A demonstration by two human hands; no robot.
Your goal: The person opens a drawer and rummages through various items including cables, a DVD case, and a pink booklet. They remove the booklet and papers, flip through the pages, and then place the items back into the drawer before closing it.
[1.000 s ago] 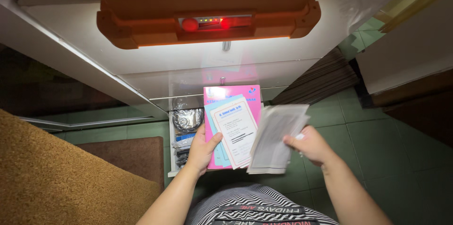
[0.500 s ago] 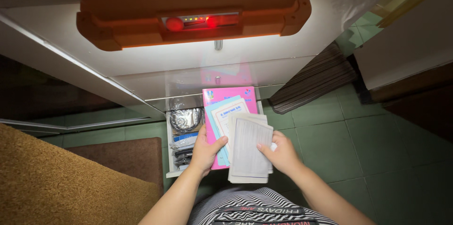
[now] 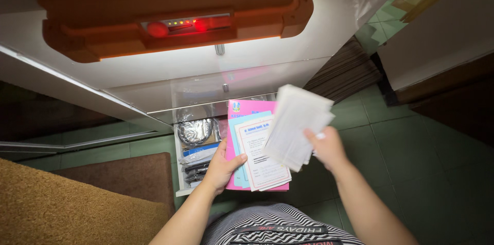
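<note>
The left hand point(image 3: 222, 165) grips the lower left edge of a pink folder point(image 3: 250, 109) topped with a white card point(image 3: 261, 153), held over the open drawer point(image 3: 181, 173). The right hand point(image 3: 325, 146) pinches a thin sheaf of papers point(image 3: 296, 124) right of the folder. The papers look light and floppy, likely to fan or slip; a hold near the sheaf's middle edge seems best.
</note>
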